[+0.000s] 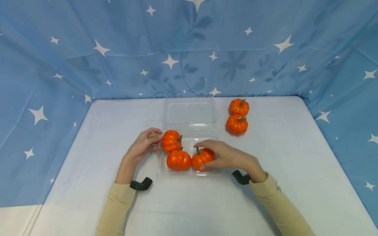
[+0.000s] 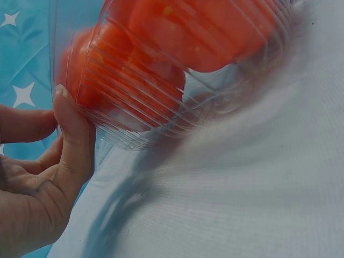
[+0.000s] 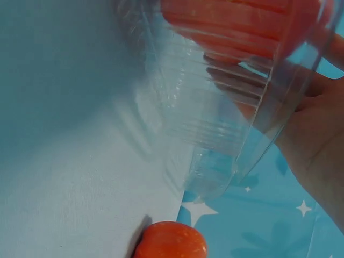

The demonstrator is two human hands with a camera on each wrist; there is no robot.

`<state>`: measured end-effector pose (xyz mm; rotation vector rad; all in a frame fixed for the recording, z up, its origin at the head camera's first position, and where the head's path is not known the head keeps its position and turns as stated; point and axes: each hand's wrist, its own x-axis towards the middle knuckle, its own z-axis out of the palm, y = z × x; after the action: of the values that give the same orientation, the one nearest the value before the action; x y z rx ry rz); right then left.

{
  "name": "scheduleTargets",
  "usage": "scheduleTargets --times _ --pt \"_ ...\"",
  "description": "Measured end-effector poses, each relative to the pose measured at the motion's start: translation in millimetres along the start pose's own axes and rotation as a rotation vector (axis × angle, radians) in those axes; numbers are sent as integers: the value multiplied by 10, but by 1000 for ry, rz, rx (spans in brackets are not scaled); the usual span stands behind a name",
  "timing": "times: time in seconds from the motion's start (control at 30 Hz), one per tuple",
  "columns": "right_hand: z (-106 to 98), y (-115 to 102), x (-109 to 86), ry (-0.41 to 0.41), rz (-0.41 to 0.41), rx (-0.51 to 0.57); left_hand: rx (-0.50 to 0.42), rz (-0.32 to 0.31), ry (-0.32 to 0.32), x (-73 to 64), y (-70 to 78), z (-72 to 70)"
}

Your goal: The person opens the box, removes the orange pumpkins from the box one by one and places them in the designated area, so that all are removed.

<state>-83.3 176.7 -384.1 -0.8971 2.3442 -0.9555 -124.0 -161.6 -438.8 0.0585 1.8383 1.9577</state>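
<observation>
A clear plastic clamshell box (image 1: 200, 133) lies on the table with its lid (image 1: 190, 113) folded back. Small orange pumpkins fill part of it: one at the back left (image 1: 170, 141), one at the front left (image 1: 178, 161) and one at the front right (image 1: 201, 158). At the left edge, my left hand (image 1: 144, 143) pinches the box rim between thumb and fingers, as the left wrist view (image 2: 72, 131) confirms. My right hand (image 1: 228, 156) curls over the front-right pumpkin from the right, thumb in front and fingers behind. Ribbed plastic partly veils the pumpkins in both wrist views.
Two more orange pumpkins stand on the table right of the lid, one at the back (image 1: 238, 107) and one just in front of it (image 1: 237, 125). A white cloth covers the table (image 1: 189, 206). Behind hangs a blue curtain (image 1: 127, 62) with stars.
</observation>
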Motion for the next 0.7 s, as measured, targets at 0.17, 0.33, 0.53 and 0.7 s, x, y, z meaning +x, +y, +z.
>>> scheduleTargets --times 0.17,0.33,0.53,0.7 --pt "20 -27 -4 -25 0 -25 1 5 -5 2 -5 0" --pt "31 -55 -12 -63 -15 -44 6 4 -17 2 -7 3" --pt "34 -81 -35 -88 -12 -43 6 4 -27 7 -5 10" --pt "29 -93 -48 -98 3 -52 11 6 -30 9 -8 16"
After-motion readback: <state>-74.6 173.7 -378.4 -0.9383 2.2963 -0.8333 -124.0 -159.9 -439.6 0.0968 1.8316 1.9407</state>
